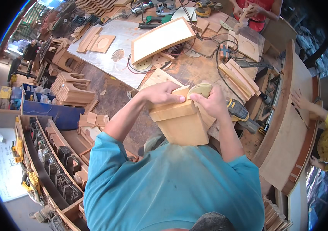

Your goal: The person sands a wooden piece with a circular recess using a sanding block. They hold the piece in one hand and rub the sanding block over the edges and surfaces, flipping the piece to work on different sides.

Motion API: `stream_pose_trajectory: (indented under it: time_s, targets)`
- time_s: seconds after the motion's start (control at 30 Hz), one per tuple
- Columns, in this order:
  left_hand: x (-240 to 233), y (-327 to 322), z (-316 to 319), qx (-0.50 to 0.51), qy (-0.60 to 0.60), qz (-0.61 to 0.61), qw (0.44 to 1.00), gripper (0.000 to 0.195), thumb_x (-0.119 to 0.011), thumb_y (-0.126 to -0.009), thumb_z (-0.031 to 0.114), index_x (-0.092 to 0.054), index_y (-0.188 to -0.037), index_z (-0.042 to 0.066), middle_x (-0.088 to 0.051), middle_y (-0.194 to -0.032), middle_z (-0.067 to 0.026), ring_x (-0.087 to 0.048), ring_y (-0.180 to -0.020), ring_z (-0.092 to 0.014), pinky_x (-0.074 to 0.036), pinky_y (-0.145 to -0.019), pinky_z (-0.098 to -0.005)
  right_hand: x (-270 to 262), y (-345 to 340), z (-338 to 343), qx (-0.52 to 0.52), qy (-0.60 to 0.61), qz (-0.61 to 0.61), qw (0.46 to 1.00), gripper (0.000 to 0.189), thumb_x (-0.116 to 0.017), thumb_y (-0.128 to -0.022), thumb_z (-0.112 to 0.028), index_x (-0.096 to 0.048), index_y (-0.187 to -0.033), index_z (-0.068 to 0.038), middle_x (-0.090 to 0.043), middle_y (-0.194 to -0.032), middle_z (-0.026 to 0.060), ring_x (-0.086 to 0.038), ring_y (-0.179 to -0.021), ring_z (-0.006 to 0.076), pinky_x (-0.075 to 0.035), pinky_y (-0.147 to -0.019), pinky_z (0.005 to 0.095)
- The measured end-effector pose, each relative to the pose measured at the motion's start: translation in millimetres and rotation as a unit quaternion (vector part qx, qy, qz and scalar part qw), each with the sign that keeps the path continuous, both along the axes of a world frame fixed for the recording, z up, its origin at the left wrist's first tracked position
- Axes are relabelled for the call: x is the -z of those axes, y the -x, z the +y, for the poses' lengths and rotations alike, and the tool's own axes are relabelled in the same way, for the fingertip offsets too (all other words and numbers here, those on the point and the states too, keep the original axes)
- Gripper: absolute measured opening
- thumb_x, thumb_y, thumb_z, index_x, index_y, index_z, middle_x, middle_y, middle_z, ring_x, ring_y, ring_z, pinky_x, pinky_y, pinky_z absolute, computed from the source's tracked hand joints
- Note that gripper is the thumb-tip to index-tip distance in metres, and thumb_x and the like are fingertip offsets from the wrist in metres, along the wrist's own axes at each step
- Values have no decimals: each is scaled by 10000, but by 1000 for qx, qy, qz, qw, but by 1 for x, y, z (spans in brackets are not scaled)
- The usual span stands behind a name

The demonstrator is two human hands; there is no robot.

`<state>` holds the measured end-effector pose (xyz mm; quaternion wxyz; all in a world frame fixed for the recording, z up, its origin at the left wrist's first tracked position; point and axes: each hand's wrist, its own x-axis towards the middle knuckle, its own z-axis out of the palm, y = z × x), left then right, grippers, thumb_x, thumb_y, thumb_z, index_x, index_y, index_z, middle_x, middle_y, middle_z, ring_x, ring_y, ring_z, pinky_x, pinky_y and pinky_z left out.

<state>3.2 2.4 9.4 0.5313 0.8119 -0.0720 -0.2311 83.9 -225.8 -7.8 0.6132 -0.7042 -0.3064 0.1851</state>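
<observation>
A pale wooden box (182, 127) with a wider rim band is tilted against the front of my blue shirt. My left hand (164, 93) grips its upper edge, with the thumb lying along the rim. In my right hand (212, 101) is a folded sanding disc (201, 89), pinched between thumb and fingers and held at the box's upper right corner. Behind the box, a pale wooden board (157, 78) lies partly covered by my hands. The box's inside is hidden from view.
Ahead on the workbench (207, 65) lie a white wood-edged panel (164, 39), cords and wooden strips (239, 79). A yellow-black power tool (239, 111) lies right of my right hand. Another person's hands (247, 12) hold a wooden piece; a yellow-sleeved person's hand (300, 99) touches a long panel.
</observation>
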Motion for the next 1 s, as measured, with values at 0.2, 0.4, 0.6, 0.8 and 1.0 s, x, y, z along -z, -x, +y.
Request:
stream_pose_trajectory:
  time_s: [0.2,0.4,0.6,0.8,1.0]
  targets:
    - [2,-11,43,30,34,-11,999,508,-679,-976,398,-632,-1229,-41,-718,-1054,-80,-628,-957,-136,-508,-820,-319,0,10,53,62,-13,33,997,199,-790,-838,-170,-747,-935,-1,-753,-823,77,-684,-740,127,-543,-688,323]
    - [-4,-33,81,67,8,15,998,481,-680,-971,386,-646,-1227,-20,-716,-1039,-74,-636,-923,-141,-512,-798,-324,-1,16,89,151,-18,25,988,235,-786,-856,-225,-757,-957,-15,-760,-852,86,-702,-769,153,-540,-703,331]
    - [-14,-51,112,167,-64,-9,984,457,-666,-962,391,-660,-1190,-4,-713,-1014,-62,-642,-916,-143,-521,-804,-316,70,-26,66,407,23,-10,913,270,-818,-825,-235,-770,-991,-28,-765,-874,92,-729,-828,212,-555,-778,359]
    - [-37,-19,236,-25,35,-25,999,435,-656,-964,394,-684,-1105,-17,-705,-955,-55,-644,-856,-140,-517,-763,-315,114,-36,-152,336,261,-86,901,944,-932,-614,-306,-546,-1413,15,-571,-1378,211,-539,-1296,316,-422,-1096,406]
    - [-43,36,307,-134,-21,2,991,377,-668,-968,342,-689,-1084,-17,-680,-905,-10,-601,-797,-89,-483,-703,-276,144,-52,-200,290,183,202,917,956,-946,-555,-250,-562,-1396,-7,-684,-1239,129,-649,-1160,280,-487,-1030,397]
